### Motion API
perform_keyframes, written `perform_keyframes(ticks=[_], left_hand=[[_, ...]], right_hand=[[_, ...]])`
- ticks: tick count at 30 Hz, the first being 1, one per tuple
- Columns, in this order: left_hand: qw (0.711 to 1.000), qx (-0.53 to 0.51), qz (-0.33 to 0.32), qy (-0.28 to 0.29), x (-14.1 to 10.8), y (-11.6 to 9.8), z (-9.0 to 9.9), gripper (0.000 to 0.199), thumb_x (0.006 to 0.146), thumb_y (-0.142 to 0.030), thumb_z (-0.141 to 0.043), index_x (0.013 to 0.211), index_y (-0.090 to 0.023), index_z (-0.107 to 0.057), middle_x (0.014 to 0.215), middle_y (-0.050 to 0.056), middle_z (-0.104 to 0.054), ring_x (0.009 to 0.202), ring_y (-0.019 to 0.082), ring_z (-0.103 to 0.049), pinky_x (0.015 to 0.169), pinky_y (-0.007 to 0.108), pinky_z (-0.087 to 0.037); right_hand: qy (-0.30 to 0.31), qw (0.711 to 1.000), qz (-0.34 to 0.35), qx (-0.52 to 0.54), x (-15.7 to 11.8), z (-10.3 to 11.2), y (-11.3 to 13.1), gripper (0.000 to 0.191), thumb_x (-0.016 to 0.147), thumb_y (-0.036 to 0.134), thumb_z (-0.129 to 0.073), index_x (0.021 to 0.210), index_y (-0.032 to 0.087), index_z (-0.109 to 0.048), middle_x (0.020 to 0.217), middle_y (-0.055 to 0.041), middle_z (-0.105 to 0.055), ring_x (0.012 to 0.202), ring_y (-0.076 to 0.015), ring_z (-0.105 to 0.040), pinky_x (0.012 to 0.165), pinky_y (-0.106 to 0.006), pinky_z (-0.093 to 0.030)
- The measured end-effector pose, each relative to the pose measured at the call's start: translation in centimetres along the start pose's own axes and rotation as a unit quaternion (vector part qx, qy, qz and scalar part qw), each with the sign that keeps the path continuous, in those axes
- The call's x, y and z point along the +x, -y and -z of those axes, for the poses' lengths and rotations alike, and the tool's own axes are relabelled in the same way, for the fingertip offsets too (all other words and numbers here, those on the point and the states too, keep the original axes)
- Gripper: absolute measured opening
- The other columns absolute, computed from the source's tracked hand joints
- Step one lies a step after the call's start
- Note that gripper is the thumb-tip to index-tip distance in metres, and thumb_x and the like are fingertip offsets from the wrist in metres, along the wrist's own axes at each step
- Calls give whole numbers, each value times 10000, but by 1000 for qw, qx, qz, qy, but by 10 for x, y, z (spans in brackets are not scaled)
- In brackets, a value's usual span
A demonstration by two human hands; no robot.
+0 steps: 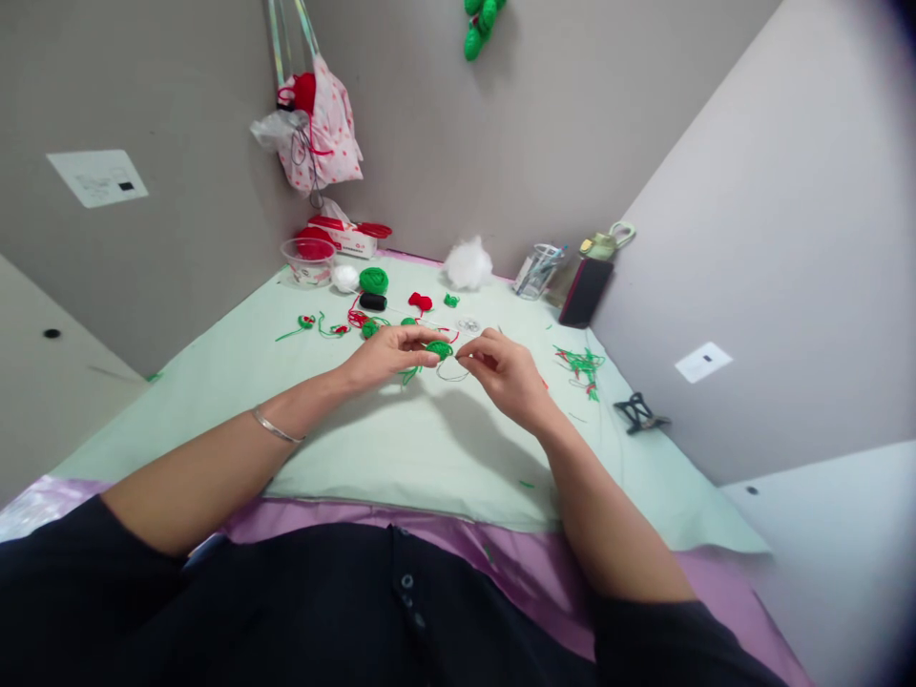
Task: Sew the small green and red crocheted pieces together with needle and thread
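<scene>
Between the thumb and fingers of my left hand (395, 354) is a small green crocheted piece (439, 350). Close to its right side, my right hand (501, 367) is pinched at the fingertips; what lies in the pinch is too small to make out. A thin dark thread (452, 378) loops below the green piece, near the right fingertips. Behind the hands lie a red bow-shaped crocheted piece (421, 301), a tiny green piece (451, 300) and a black thread spool (372, 301). Green yarn ends hang under my left fingers.
A green yarn ball (373, 280), a white ball (344, 279) and a clear tub (308, 265) stand at the back left. White stuffing (468, 263), a cup of tools (538, 272) and a phone (586, 293) are along the back. Yarn scraps (581, 365) and a black stand (640, 413) lie right.
</scene>
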State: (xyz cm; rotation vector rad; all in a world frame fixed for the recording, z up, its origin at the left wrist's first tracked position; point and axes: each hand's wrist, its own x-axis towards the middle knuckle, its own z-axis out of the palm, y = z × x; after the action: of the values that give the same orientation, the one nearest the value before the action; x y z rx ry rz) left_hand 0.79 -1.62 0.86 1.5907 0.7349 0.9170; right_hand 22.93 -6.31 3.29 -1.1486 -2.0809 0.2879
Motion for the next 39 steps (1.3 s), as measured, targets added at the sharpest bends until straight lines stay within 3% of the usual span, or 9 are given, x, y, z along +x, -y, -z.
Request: perform_keyframes(ticks=[3,6,11,19,27,31,34,39], left_hand=[[999,-19,15,29,0,0,1,480,763,-397,-800,1200,-205,-744,1091,70,-747,971,232,-696,887,367,-502],[1000,12,3,26,-1,0,1,503,756,-375,-803,1229,-219,-734,1098,63,-749,988,239,-686,804,333,-494],[999,34,0,23,-3,-3,-3,448,773,-352,-783,1197,-212,-742,959,36,-750,909,219,-677,728,309,-469],[996,-74,-48,14,-2,-6,-11,347,744,-295,-830,1037,-171,-690,1005,42,-724,907,178,-673,874,344,-497],[995,-76,-39,48,-4,-6,-11,261,751,-268,-824,942,-141,-700,871,26,-719,830,148,-663,834,313,-495],[996,-79,-26,28,-4,-5,-13,302,746,-314,-833,954,-138,-702,865,30,-718,814,161,-680,826,329,-509],[995,-96,-24,3,-4,-4,-14,351,731,-333,-845,984,-139,-698,962,43,-718,874,187,-705,876,359,-515],[997,-70,-32,-21,-2,-3,-14,349,730,-314,-839,998,-145,-692,969,53,-732,879,186,-685,823,330,-485]], right_hand=[[0,998,-18,54,2,1,-6,90,909,198,-641,869,216,-720,760,2,-540,654,-129,-490,630,-277,-382],[3,996,-20,84,3,2,-8,82,903,210,-655,868,213,-728,758,2,-538,659,-131,-483,626,-281,-375],[8,995,-8,95,4,0,-5,84,910,223,-662,856,212,-726,777,-5,-552,680,-135,-484,646,-289,-379],[11,995,-4,103,5,9,-6,109,925,214,-646,917,222,-754,802,-10,-558,705,-140,-506,661,-294,-387],[35,993,13,115,5,15,-7,100,919,205,-655,903,214,-754,809,-10,-585,695,-129,-517,659,-289,-393],[10,993,-4,116,5,5,-9,81,910,246,-670,854,209,-717,800,-13,-578,709,-142,-525,658,-293,-404],[-14,995,-30,97,4,-2,-9,50,906,247,-657,933,213,-682,795,-3,-581,701,-142,-526,661,-294,-412],[-5,993,-51,110,1,-8,-2,82,907,200,-571,988,215,-566,815,6,-601,691,-136,-565,668,-286,-464]])
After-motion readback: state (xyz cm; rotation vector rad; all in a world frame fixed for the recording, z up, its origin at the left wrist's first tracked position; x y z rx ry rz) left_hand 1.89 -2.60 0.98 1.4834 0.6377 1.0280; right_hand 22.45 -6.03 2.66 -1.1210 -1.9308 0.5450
